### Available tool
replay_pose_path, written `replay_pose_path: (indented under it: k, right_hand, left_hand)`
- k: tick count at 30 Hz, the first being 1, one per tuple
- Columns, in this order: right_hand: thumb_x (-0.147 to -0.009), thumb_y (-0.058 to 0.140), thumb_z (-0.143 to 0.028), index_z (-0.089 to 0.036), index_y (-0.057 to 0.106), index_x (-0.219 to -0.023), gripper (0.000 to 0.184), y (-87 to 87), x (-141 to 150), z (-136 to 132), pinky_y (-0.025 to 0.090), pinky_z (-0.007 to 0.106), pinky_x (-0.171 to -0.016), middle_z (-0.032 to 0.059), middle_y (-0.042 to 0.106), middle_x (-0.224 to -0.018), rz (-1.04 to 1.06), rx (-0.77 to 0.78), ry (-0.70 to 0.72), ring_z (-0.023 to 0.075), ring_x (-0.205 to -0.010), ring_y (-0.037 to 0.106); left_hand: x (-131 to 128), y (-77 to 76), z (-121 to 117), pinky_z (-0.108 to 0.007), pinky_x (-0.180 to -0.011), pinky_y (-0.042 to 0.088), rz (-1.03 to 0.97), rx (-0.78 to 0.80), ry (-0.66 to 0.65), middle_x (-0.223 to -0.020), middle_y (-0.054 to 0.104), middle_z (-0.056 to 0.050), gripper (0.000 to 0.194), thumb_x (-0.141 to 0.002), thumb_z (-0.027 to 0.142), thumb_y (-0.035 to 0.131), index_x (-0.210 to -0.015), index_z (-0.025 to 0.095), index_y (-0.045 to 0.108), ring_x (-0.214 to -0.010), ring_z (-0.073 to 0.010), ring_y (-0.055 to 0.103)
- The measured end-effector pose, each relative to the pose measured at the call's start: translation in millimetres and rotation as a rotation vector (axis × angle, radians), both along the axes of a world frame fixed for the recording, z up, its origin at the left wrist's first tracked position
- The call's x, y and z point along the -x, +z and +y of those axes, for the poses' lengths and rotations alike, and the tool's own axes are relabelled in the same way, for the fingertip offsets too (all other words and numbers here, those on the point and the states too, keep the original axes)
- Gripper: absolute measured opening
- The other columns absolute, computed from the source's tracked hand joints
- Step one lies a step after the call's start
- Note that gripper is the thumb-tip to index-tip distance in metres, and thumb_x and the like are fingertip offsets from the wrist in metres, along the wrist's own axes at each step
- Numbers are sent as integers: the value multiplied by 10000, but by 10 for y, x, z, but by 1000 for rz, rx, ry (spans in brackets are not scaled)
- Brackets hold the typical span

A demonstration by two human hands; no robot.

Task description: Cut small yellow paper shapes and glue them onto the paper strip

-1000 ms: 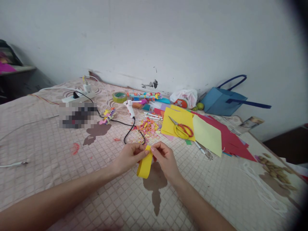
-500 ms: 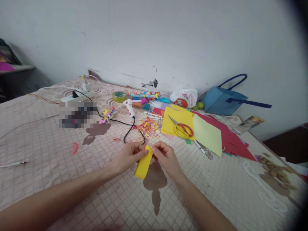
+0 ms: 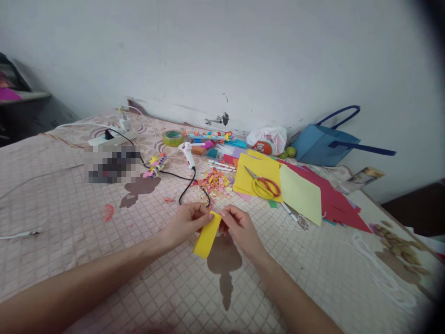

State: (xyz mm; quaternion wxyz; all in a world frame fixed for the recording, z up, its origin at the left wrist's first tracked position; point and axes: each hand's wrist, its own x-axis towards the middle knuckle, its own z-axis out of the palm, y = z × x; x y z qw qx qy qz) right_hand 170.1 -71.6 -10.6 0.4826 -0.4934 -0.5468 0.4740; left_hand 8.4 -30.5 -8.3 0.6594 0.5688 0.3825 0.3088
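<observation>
A yellow paper strip (image 3: 206,237), folded or curled over at its lower end, is held just above the patterned tablecloth. My left hand (image 3: 187,223) pinches its upper left edge between thumb and fingers. At the strip's upper right corner, the thumb and fingers of my right hand (image 3: 241,228) are pressed together on the edge. Whether anything small lies between those right fingertips is too fine to tell. Beyond my hands is a pile of colourful paper scraps (image 3: 215,181). A white glue gun (image 3: 187,154) lies past it with its black cord curling toward my left hand.
Scissors (image 3: 266,186) rest on yellow sheets (image 3: 259,163) to the right, beside a pale sheet (image 3: 301,197) and red sheets (image 3: 335,206). A tape roll (image 3: 173,138), a power strip (image 3: 113,138) and a blue bag (image 3: 325,144) stand toward the wall. White cord (image 3: 382,273) lies far right.
Very little differs. My right fingertips have shifted slightly along the strip's upper end, and the view has moved a touch. Both hands stay at the strip.
</observation>
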Motion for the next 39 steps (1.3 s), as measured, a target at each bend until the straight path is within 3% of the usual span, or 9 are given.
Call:
replay_pose_path:
  k: [21, 39]
  right_hand:
    - [-813, 560, -396, -176, 548, -735, 234, 16, -90, 30, 371, 200, -456, -41, 506, -580, -70, 40, 125, 82, -477, 465]
    - [-844, 485, -455, -179, 533, -723, 305, 24, -135, 42, 375, 201, -452, -36, 500, -565, -108, 101, 208, 86, -481, 475]
  left_hand:
    - [15, 13, 13, -170, -444, 344, 20, -7, -46, -553, 558, 26, 258, -711, 377, 635, -700, 140, 533, -480, -73, 481]
    - [10, -1, 15, -192, -486, 381, 75, 9, -75, -630, 625, -14, 269, -689, 388, 642, -706, 138, 543, -550, -108, 550]
